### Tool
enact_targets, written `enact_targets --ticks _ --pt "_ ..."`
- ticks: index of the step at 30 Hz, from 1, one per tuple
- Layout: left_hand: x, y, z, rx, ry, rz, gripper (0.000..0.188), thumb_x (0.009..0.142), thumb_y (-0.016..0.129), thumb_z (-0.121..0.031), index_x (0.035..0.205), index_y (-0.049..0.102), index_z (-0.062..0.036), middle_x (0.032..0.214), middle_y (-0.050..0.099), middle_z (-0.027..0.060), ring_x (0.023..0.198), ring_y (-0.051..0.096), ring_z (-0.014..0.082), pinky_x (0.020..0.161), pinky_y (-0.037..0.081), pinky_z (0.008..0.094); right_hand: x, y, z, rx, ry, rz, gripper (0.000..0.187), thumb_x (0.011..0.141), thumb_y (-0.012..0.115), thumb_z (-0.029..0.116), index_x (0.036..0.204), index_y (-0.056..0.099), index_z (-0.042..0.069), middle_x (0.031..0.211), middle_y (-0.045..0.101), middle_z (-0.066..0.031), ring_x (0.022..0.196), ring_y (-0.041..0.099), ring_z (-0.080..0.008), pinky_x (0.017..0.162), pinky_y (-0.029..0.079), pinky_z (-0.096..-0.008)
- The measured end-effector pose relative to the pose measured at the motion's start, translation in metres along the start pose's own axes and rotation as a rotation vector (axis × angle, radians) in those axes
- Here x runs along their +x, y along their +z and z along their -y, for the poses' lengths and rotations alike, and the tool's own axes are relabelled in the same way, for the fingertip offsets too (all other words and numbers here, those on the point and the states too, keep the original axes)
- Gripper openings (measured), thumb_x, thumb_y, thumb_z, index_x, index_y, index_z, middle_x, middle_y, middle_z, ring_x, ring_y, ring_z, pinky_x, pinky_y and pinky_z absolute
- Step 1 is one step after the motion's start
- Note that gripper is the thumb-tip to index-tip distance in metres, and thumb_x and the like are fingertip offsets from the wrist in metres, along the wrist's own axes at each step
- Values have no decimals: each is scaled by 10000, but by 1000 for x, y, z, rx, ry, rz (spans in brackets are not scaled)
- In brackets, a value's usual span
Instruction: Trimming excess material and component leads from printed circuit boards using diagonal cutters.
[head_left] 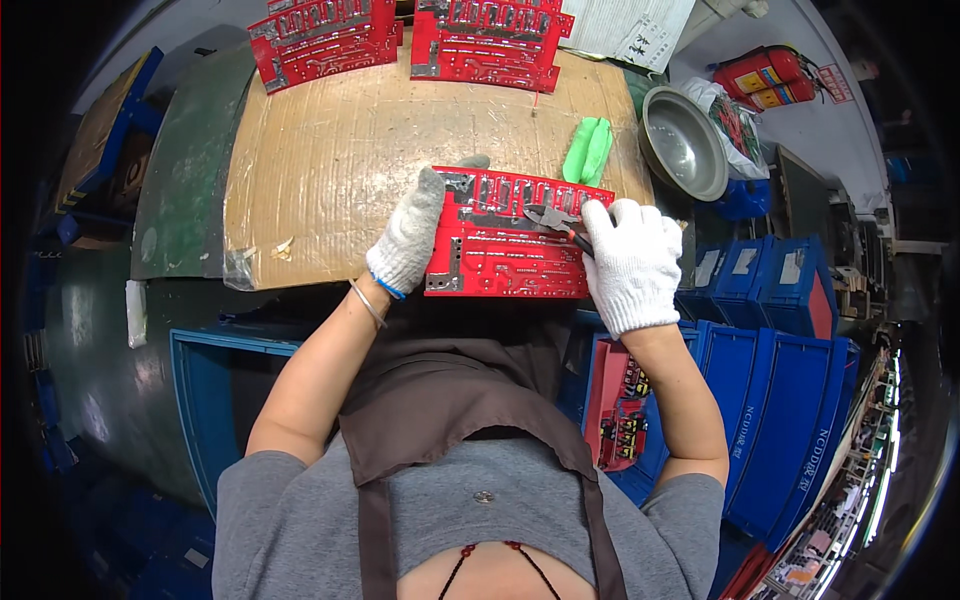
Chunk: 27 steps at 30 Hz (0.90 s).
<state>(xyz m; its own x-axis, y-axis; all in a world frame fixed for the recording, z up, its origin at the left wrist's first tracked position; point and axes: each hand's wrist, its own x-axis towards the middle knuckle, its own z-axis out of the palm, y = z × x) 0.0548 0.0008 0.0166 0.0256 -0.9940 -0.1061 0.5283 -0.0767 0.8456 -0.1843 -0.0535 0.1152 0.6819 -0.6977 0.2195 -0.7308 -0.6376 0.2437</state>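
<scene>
Board: red rectangular circuit board, solder-spotted face up, at the near edge of the cardboard-covered tabletop;
Left hand: white knit glove, fingers grasping board's left edge; probably steadies it and leaves the face clear;
Right hand: white knit glove, fingers wrapped round grey-metal cutters with red-and-black handles; tips over board, contact can't tell;
Around: bright-green bundle; round silver metal bowl at right, likely for easy reach

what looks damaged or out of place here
The brown cardboard looks worn: pale, ragged patches show toward its near-left corner, possibly torn surface or loose scraps, breaking up the otherwise smoother brown.
</scene>
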Motion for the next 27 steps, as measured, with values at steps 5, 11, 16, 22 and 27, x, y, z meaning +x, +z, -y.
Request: enact_targets --ticks 5,11,16,22,27 --pt "-2 3 -4 -48 -22 -3 848 1017 394 -684 1502 458 9 1345 637 162 1192 649 204 1027 556 377 -3 12 -8 200 144 213 309 803 782 188 1073 640 143 927 634 -89 882 635 -309 780 477 -438" --pt "-2 2 0 -68 -11 9 857 1013 399 -689 1510 447 7 1339 640 159 1188 650 202 1024 557 379 6 -7 13 133 -19 29 377 756 815 195 1078 629 133 953 602 -95 900 607 -310 791 451 -447" --pt "-1 3 -3 -57 -9 20 865 1012 397 -692 1513 441 12 1335 641 160 1190 649 205 1026 555 380 7 -2 19 78 -27 -3 398 754 806 182 1103 623 131 998 579 -100 951 576 -302 840 409 -453" --pt "-1 4 -5 -57 -7 27 887 1003 404 -701 1515 431 23 1335 640 165 1193 648 209 1031 552 381 8 -3 17 18 -5 -21 386 765 789 173 1115 631 135 1000 584 -86 958 578 -295 836 408 -452" --pt "-1 4 -5 -73 -12 28 889 1004 398 -701 1516 427 25 1336 639 168 1194 648 213 1032 553 381 10 6 12 198 81 292 279 812 767 176 1039 614 121 909 629 -114 866 641 -325 768 484 -465"
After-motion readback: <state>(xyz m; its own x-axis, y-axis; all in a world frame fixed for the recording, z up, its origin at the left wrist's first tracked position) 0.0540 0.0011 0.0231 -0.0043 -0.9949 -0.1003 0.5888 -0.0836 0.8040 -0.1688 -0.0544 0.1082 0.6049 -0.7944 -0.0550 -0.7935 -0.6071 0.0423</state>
